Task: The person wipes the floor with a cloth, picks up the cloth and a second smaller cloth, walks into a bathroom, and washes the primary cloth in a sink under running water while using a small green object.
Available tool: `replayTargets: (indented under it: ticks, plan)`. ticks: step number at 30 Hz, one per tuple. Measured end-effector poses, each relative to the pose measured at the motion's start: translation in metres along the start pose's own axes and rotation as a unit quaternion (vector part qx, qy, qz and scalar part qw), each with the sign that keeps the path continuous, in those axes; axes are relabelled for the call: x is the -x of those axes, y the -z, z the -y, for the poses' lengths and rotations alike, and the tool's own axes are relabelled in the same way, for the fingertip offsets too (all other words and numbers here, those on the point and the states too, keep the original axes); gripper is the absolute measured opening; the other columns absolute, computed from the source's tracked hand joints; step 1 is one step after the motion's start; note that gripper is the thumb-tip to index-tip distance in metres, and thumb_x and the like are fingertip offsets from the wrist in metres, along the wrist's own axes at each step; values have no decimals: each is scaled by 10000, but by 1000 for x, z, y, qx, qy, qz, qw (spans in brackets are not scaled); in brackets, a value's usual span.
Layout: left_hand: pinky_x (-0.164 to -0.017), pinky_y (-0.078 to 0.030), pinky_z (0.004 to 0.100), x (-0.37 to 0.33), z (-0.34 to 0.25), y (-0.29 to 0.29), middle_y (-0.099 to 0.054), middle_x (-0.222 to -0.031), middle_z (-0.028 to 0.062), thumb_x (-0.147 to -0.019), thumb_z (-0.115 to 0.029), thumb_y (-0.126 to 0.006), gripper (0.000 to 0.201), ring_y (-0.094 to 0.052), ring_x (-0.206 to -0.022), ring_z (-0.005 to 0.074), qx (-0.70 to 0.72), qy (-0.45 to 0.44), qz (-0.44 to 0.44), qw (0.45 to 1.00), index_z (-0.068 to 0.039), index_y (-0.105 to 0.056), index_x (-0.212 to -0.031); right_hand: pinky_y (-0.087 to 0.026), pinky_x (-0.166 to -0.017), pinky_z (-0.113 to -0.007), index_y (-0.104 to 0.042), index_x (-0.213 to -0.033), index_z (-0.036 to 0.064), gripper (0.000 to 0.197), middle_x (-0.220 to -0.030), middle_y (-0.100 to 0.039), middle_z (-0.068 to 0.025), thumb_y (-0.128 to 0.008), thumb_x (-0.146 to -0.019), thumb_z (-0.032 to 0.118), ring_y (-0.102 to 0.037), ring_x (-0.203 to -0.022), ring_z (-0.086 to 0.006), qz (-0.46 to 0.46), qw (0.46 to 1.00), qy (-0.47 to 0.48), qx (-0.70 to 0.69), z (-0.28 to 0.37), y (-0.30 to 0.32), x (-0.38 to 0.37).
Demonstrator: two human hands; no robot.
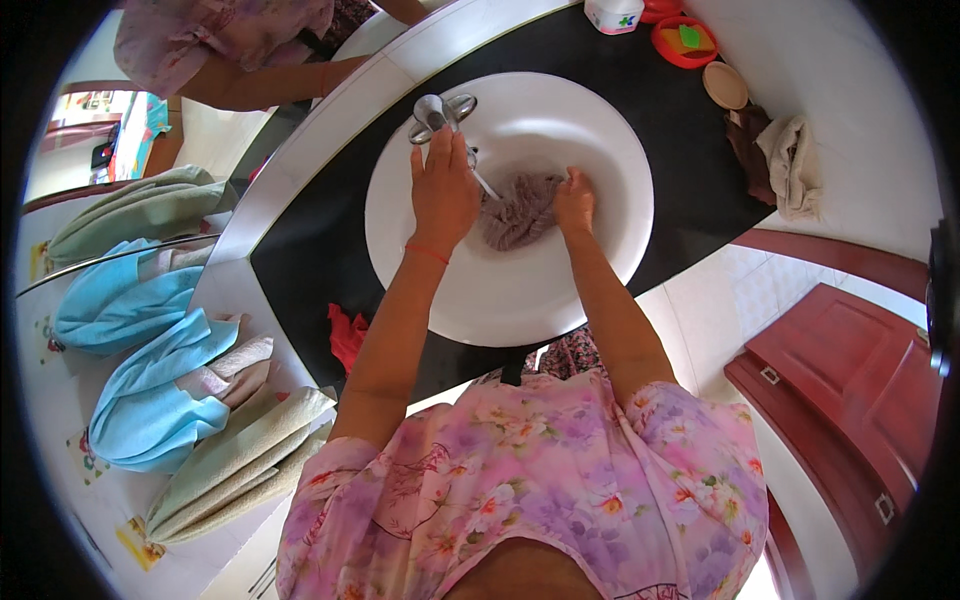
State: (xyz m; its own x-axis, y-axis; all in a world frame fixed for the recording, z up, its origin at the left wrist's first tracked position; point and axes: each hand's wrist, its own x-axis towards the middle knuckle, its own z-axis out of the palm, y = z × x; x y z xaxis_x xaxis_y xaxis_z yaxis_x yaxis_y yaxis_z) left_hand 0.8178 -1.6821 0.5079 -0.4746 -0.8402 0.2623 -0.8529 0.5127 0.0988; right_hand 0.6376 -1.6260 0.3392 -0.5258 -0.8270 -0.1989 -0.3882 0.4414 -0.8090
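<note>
A white oval washbasin (610,255) is set into a black countertop. At its far left stands a chrome faucet (431,110), and my left hand (445,195) reaches up to it with the fingers around its handle. A thin stream of water (486,186) runs down from the spout. Below it, a wet greyish-purple cloth (522,212) lies bunched in the bowl. My right hand (574,203) is closed on the right edge of this cloth. The fingertips of that hand are partly hidden.
Several towels (165,390) hang at the left beside a mirror (110,215). A red cloth (347,335) lies on the counter's near left. At the far right are a red bowl (664,52), a white bottle (613,15) and folded cloths (792,168). A red-brown cabinet (850,370) stands at right.
</note>
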Motion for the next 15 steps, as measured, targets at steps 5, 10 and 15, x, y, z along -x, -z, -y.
replayTargets:
  ticks: [5,10,15]
  plan:
    - [-1025,-211,551,44,4,-19,-326,-1378,211,-764,-173,-567,605,-285,-1298,341,86,33,-59,994,28,-351,-1291,-388,-929,-408,-520,-1138,6,332,-1145,-522,-199,-527,-817,91,-497,-1066,-360,-79,995,60,13,22,3,15]
    - [-1020,-202,571,113,-23,-49,-317,-1374,235,-772,-229,-588,642,-278,-1286,395,104,76,53,990,-5,-338,-1319,-294,-999,-431,-530,-1159,97,365,-1293,-441,-133,-525,-823,238,-386,-1208,-304,-37,942,231,240,22,-8,25]
    - [-1025,-202,560,149,-1,-94,-400,-1344,183,-794,-319,-596,662,-352,-1265,312,160,171,392,890,-62,-334,-1345,-293,-991,-480,-554,-1128,105,383,-1251,-472,-153,-557,-796,297,-405,-1192,-330,220,906,232,276,13,-18,45]
